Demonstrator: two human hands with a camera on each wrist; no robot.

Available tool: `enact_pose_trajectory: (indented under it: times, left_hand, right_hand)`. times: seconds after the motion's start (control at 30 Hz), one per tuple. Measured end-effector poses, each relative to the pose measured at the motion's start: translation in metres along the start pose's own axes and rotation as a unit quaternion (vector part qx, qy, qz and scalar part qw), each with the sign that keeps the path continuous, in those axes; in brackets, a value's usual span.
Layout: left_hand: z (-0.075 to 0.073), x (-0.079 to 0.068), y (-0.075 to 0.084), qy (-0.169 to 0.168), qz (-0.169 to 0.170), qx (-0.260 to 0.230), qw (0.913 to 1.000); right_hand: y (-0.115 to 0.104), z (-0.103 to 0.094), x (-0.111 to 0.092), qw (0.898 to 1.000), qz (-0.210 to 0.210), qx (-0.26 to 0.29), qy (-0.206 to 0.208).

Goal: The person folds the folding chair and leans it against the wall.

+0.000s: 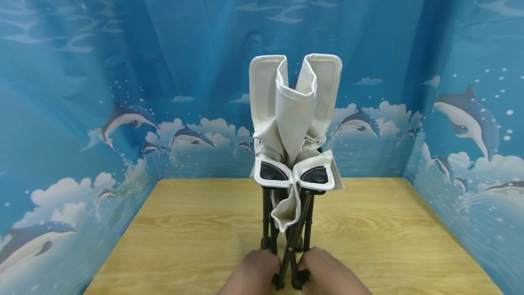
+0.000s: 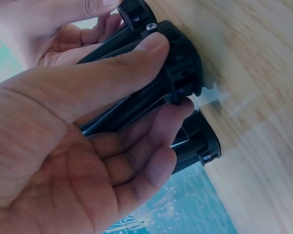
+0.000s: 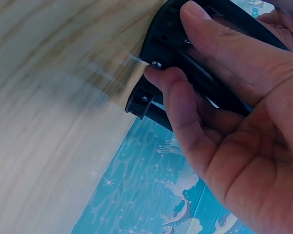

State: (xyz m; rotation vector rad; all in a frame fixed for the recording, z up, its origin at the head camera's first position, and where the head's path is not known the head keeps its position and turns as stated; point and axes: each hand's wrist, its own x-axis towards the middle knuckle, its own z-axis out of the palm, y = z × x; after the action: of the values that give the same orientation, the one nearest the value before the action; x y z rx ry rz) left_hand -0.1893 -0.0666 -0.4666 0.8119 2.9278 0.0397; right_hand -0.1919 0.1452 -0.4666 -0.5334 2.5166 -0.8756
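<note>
A folding camp chair (image 1: 295, 122) with off-white fabric and a black frame stands upright at the middle of the table, its sides drawn close together. The fabric seat and back are bunched in folds. Down at the near legs, my left hand (image 1: 254, 271) grips the left one; thumb and fingers pinch its black plastic foot (image 2: 185, 58) in the left wrist view. My right hand (image 3: 234, 112) holds the right near leg the same way, thumb on one side of the foot (image 3: 161, 36) and fingertips on the other. The far legs (image 1: 309, 222) stand behind the hands.
The wood-grain table (image 1: 196, 222) reaches out on both sides of the chair. Blue curtains (image 1: 204, 81) printed with dolphins and clouds enclose it at the back, left and right.
</note>
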Motion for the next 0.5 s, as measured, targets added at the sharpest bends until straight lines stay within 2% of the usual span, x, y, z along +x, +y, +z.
enact_pose_trajectory:
  times: [0.2, 0.27, 0.33, 0.5]
  left_hand:
    - [-0.0014, 0.005, -0.0006, -0.038, -0.022, -0.021, 0.9988]
    - [-0.0021, 0.006, -0.0007, -0.04, -0.027, -0.034, 0.9982]
    - [-0.0021, 0.0061, -0.0012, -0.035, -0.029, -0.048, 0.9978]
    - [-0.0003, 0.0045, -0.0021, 0.008, -0.017, -0.044, 0.9988]
  right_hand:
    - [-0.0005, -0.0018, 0.002, 1.0, 0.005, 0.006, -0.003]
    - [-0.0002, -0.0029, 0.0028, 1.0, 0.001, 0.004, -0.004]
    - [-0.0001, -0.0035, 0.0036, 1.0, -0.006, -0.003, -0.002]
    - [0.0019, -0.0032, 0.0061, 0.999, -0.027, -0.027, 0.005]
